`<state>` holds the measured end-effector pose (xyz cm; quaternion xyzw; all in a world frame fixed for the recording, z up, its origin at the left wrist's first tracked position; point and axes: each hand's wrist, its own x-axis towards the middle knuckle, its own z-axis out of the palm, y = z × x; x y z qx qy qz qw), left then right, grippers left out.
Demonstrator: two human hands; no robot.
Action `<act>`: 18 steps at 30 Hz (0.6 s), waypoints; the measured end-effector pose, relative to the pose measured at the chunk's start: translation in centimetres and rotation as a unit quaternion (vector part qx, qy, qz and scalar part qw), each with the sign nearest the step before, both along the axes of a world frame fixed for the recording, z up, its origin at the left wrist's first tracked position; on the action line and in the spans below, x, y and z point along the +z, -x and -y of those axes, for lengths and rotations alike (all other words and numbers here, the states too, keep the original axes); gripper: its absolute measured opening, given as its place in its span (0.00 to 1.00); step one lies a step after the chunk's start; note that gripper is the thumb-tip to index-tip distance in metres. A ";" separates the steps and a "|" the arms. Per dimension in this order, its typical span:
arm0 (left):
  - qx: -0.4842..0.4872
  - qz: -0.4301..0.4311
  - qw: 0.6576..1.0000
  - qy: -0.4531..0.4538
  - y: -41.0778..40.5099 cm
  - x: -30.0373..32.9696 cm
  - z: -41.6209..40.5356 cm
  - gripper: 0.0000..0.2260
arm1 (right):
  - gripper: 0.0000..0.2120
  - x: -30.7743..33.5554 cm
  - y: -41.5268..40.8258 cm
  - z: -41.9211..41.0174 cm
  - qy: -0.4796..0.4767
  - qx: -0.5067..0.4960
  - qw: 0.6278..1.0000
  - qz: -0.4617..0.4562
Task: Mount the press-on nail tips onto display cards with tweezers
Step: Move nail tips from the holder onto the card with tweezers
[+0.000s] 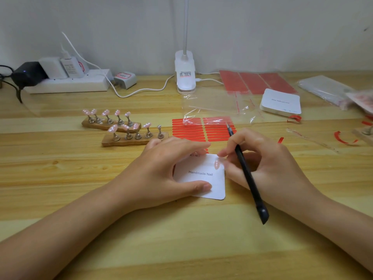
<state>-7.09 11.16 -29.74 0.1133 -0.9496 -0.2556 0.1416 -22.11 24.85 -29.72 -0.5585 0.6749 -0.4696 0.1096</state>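
A white display card [203, 178] printed "Handmade Nail" lies on the wooden desk. My left hand [167, 168] holds it down, thumb on its near edge and fingers over its far edge. One pink nail tip [217, 164] sits on the card's upper right corner. My right hand [266, 160] grips black tweezers [247, 174] with their points aimed away from me, and its fingertips touch the card by the nail tip. Two wooden stands [129, 136] hold several pink nail tips [113, 128] on metal pegs; the near stand's right peg is bare.
A red adhesive-strip sheet [189, 130] lies behind the card, partly under a clear plastic bag [214, 106]. Further back are red sheets [254, 81], a stack of cards [281, 102], a clip lamp [184, 73] and a power strip [68, 83]. Red peel scraps [343, 138] lie right.
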 end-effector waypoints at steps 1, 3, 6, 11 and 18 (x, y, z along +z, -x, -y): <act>0.000 0.000 1.000 0.000 0.0 0.0 0.0 0.26 | 0.10 0.1 0.0 0.0 0.009 -0.011 1.000 0.026; 0.000 0.001 1.000 -0.004 0.0 0.0 0.0 0.26 | 0.08 0.3 0.1 0.0 0.023 -0.029 0.997 0.062; -0.002 0.002 1.000 -0.004 -0.1 0.0 0.1 0.26 | 0.09 0.5 0.1 0.0 0.016 -0.022 0.998 0.062; -0.002 0.000 1.000 -0.004 -0.1 0.0 0.0 0.26 | 0.10 0.5 -0.1 0.1 -0.019 0.010 1.000 0.021; -0.001 -0.005 1.000 -0.001 0.0 0.0 0.1 0.27 | 0.11 0.2 -0.1 0.4 -0.034 0.028 0.999 0.002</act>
